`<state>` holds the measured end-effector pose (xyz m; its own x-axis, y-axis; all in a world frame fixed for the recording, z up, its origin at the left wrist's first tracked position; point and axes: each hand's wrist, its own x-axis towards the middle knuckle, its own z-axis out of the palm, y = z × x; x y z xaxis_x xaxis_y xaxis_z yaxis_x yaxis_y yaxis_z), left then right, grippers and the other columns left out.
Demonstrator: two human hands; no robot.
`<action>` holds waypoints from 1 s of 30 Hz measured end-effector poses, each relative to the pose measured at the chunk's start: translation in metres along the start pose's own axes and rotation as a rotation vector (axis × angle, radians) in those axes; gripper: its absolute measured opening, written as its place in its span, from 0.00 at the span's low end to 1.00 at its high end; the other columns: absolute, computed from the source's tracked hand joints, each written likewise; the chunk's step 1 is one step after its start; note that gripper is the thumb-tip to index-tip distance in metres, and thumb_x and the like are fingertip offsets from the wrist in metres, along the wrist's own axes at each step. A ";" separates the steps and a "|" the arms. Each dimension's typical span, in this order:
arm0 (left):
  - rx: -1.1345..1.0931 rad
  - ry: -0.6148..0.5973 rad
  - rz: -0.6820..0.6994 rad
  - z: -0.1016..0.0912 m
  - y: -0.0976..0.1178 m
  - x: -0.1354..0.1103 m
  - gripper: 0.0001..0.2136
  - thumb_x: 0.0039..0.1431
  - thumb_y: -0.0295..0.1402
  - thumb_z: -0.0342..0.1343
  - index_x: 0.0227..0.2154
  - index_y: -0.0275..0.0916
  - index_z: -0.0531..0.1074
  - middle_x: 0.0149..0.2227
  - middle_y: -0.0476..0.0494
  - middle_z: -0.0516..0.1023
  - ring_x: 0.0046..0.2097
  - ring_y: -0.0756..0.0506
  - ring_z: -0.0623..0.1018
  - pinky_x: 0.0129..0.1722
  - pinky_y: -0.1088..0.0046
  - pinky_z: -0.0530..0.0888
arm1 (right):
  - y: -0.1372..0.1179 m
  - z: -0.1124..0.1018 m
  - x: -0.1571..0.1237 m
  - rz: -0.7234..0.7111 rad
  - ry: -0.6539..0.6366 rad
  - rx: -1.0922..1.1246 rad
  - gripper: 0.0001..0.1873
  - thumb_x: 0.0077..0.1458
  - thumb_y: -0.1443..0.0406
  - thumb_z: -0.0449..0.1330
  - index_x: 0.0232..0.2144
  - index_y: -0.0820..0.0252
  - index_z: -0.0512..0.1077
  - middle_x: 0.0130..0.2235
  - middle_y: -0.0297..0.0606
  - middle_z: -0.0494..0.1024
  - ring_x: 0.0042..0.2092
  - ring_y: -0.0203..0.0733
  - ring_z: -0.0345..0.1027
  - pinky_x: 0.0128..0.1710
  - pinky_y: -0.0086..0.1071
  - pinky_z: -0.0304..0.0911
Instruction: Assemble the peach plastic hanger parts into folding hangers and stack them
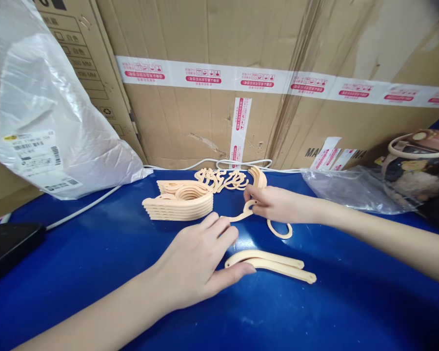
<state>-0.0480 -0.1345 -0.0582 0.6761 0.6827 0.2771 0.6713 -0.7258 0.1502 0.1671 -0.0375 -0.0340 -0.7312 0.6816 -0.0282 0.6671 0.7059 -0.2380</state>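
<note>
My right hand pinches a beige plastic hanger hook, its thin tail pointing left. Close to that tail are the curled fingers of my left hand. The left thumb is stretched away from them and lies at two curved beige hanger arms, which rest side by side on the blue table. Just below my right hand lies a beige ring-shaped piece, partly hidden by the hand. A neat stack of beige folding hangers stands beyond my left hand.
Behind the stack are a pile of loose hooks and stacked curved arms. Cardboard boxes wall off the back. A white plastic bag leans at left above a black device. Clear plastic lies at right.
</note>
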 end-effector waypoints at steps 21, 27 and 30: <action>0.035 -0.050 0.017 0.002 -0.007 -0.001 0.21 0.68 0.45 0.40 0.47 0.35 0.70 0.48 0.39 0.75 0.48 0.38 0.73 0.46 0.59 0.70 | 0.049 -0.019 0.054 -0.159 0.216 -0.603 0.12 0.57 0.71 0.54 0.42 0.65 0.74 0.42 0.50 0.73 0.45 0.51 0.62 0.41 0.38 0.49; 0.088 -0.059 -0.006 0.006 -0.010 0.000 0.15 0.68 0.35 0.42 0.45 0.34 0.72 0.49 0.38 0.75 0.49 0.39 0.74 0.43 0.60 0.74 | 0.056 -0.018 0.067 -0.249 0.172 -0.690 0.10 0.57 0.73 0.55 0.37 0.62 0.76 0.41 0.46 0.74 0.45 0.48 0.62 0.39 0.36 0.47; 0.093 -0.029 0.002 0.007 -0.013 -0.001 0.14 0.68 0.32 0.42 0.44 0.34 0.72 0.47 0.40 0.76 0.48 0.40 0.75 0.41 0.62 0.76 | 0.055 -0.017 0.070 -0.261 0.187 -0.706 0.09 0.59 0.71 0.54 0.35 0.62 0.75 0.40 0.45 0.75 0.44 0.47 0.63 0.38 0.35 0.47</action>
<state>-0.0549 -0.1250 -0.0673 0.6854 0.6841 0.2493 0.6940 -0.7174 0.0606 0.1553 0.0523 -0.0321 -0.8827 0.4536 0.1226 0.4552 0.7606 0.4629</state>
